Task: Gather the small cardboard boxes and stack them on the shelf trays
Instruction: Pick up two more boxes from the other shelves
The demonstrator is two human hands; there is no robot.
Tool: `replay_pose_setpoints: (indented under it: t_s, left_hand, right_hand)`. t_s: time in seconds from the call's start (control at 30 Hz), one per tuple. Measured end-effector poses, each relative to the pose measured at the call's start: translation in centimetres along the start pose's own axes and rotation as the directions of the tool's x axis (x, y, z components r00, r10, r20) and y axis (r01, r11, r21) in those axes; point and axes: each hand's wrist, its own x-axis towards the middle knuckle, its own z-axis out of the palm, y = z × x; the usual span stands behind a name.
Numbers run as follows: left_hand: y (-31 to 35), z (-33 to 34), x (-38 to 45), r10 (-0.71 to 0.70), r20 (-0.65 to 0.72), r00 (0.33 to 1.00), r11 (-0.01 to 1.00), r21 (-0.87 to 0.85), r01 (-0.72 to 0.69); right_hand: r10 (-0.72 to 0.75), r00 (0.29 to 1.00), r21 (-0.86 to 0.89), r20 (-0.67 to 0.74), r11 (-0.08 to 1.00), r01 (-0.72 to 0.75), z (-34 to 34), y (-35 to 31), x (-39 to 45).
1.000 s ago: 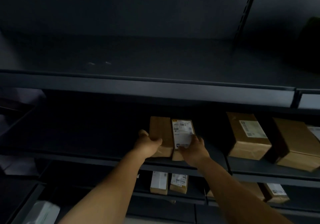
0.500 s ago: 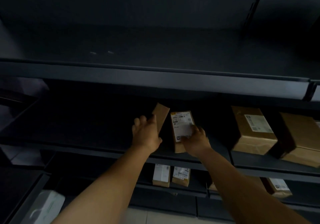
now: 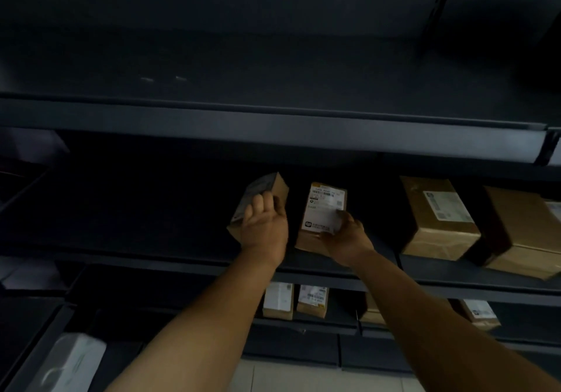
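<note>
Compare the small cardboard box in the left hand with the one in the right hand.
The left hand's small brown cardboard box is tipped on edge, its label in shadow; the right hand's small brown cardboard box lies flat, its white label facing up and bright. The left hand wraps over its box; the right hand grips its box's near corner. Both are on the same shelf tray.

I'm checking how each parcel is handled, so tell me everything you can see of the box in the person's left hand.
The tilted box is small, brown cardboard, with a greyish label on the face turned up and left; its print is too dim to read. It leans on the middle shelf, lower end near the front lip. The left hand grips it from the front, fingers curled over the label face. It stands apart from the labelled box held by the right hand.
</note>
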Motion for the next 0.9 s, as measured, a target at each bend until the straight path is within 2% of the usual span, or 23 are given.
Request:
replay_pose_setpoints:
  t_s: [0.1, 0.17, 0.2, 0.27, 0.37, 0.47, 0.53, 0.67, 0.9]
  left_hand:
    - [-0.3, 1.3, 0.1, 0.093, 0.188, 0.978, 0.990, -0.123, -0.071]
    - [-0.3, 1.4, 0.0, 0.110, 0.231, 0.967, 0.979, -0.195, -0.064]
    - [-0.5, 1.7, 0.1, 0.098, 0.228, 0.969, 0.973, -0.228, -0.045]
    - [-1.1, 1.5, 0.4, -0.011, 0.259, 0.966, 0.942, -0.322, 0.097]
    - [-2.6, 2.3, 1.5, -0.211, 0.409, 0.888, 0.782, -0.475, 0.404]
    - [-3.5, 3.3, 2.4, -0.225, 0.542, 0.810, 0.506, -0.645, 0.573]
    - [-3.5, 3.4, 2.5, -0.172, 0.586, 0.792, 0.406, -0.690, 0.599]
    - [-3.2, 3.6, 2.6, -0.099, 0.610, 0.786, 0.372, -0.710, 0.598]
    - [-3.0, 3.6, 2.5, -0.121, 0.619, 0.776, 0.278, -0.729, 0.625]
  right_hand:
    - [-0.012, 1.000, -0.011, -0.006, 1.000, 0.012, 0.1, -0.1, 0.2]
    - [-0.009, 1.000, 0.023, -0.019, 1.000, 0.010, 0.3, -0.3, 0.5]
    - [0.000, 1.000, 0.049, -0.027, 0.999, 0.001, 0.4, -0.4, 0.6]
    - [0.050, 0.998, 0.108, -0.046, 0.993, -0.045, 0.3, -0.5, 1.1]
    - [0.109, 0.993, 0.168, -0.032, 0.981, -0.102, 0.5, -0.3, 1.8]
    - [0.102, 0.995, 0.226, 0.016, 0.969, -0.103, 1.3, 0.0, 2.9]
    - [0.075, 0.997, 0.246, 0.015, 0.966, -0.076, 1.7, -0.2, 3.3]
    - [0.070, 0.998, 0.215, 0.002, 0.974, -0.069, 1.5, -1.3, 2.6]
    - [0.073, 0.997, 0.287, 0.030, 0.955, -0.079, 1.8, -1.3, 2.6]
